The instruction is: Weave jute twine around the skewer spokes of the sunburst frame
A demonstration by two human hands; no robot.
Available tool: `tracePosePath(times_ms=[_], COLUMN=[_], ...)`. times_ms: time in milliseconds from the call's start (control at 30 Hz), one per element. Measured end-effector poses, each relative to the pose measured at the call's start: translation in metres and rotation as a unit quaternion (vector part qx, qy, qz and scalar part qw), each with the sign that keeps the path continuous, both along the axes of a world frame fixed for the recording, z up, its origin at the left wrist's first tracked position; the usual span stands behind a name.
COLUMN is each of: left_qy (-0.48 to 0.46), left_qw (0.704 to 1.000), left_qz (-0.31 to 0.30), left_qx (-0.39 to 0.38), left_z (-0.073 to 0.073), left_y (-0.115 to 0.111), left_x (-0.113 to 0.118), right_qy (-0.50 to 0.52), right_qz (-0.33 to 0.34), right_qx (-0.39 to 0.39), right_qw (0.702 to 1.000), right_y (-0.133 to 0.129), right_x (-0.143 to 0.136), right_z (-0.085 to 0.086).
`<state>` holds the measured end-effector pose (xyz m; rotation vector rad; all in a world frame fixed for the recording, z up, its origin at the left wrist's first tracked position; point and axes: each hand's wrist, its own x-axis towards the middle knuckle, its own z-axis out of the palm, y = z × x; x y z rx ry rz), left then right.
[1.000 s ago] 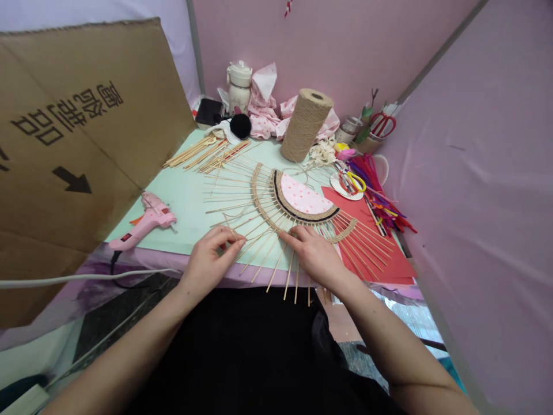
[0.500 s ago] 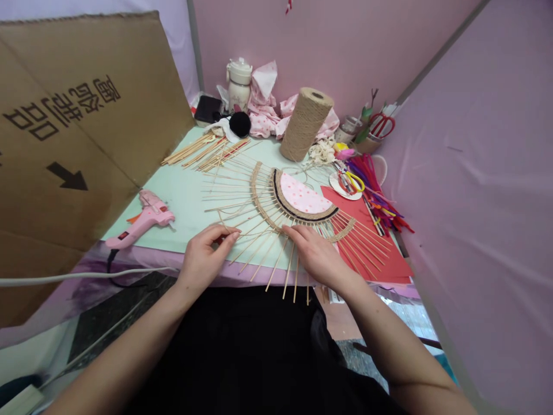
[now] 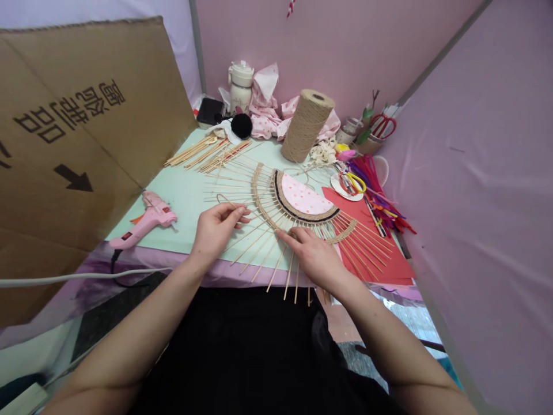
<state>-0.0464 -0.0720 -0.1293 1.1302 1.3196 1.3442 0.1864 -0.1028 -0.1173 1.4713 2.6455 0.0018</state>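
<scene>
Handling, by judgement: brace whole fan-shaped weaving [image 3: 285, 209] flat first, R hand [image 3: 317, 253] pressing it down w/o splaying the spokes; next keep outer jute band [image 3: 256, 193] snug, rows packed tight, no gaps; last, feed twine strand [image 3: 227, 200] over/under 1 spoke at a time, lightly taut, since too hard a pull would likely bend thin sticks. Grip: L hand [image 3: 216, 230], thumb + fingertips pinching what looks to be the strand, its slack loop nr the fingers; R hand, fingers bent on lower outer band, can't tell if pinching or only pressing. Loc.: weaving lies on mint-green sheet [image 3: 185, 190], R side over red sheet [image 3: 397, 262], lower spokes jutting past table edge. Appearance: half-round, pale bamboo spokes [image 3: 276, 268] radiating; 1 tan outer band, partly hidden by R hand; 1 pink polka-dot half-disc [image 3: 305, 195]; 1 thin black cord [image 3: 275, 185] curving round it.
</scene>
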Motion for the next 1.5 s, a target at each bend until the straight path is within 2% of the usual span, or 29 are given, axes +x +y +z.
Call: tracePosePath(times_ms=[167, 300, 700, 867, 1100, 1333, 1500], left_qy=[-0.048, -0.083, -0.076, -0.015, 0.084, 0.076, 0.19], left_qw=[0.998, 0.993, 0.994, 0.998, 0.994, 0.996, 0.981], left_qz=[-0.006, -0.01, -0.003, -0.032, -0.055, -0.037, -0.044], left_qx=[-0.042, -0.082, -0.08, -0.048, -0.03, -0.021, -0.002], left_z=[0.001, 0.002, 0.004, 0.005, -0.009, -0.025, -0.032], left_y=[0.028, 0.04, 0.034, 0.013, -0.042, -0.08, -0.092], left_x=[0.01, 0.016, 0.012, -0.003, -0.026, -0.028, -0.028], right_qy=[0.006, 0.013, -0.063, -0.074, -0.081, -0.083, -0.082], right_qz=[-0.009, -0.017, -0.004, 0.001, 0.009, 0.011, 0.01], right_qx=[-0.014, -0.028, -0.003, -0.002, 0.004, 0.014, 0.013], right_qw=[1.0, 0.999, 0.998, 0.997, 0.997, 0.996, 0.997], right_y=[0.0, 0.001, 0.004, 0.006, 0.007, 0.007, 0.006], right_x=[0.0, 0.003, -0.015, -0.017, -0.016, -0.014, -0.014], right_z=[0.001, 0.004, 0.013, 0.014, 0.012, 0.01, 0.008])
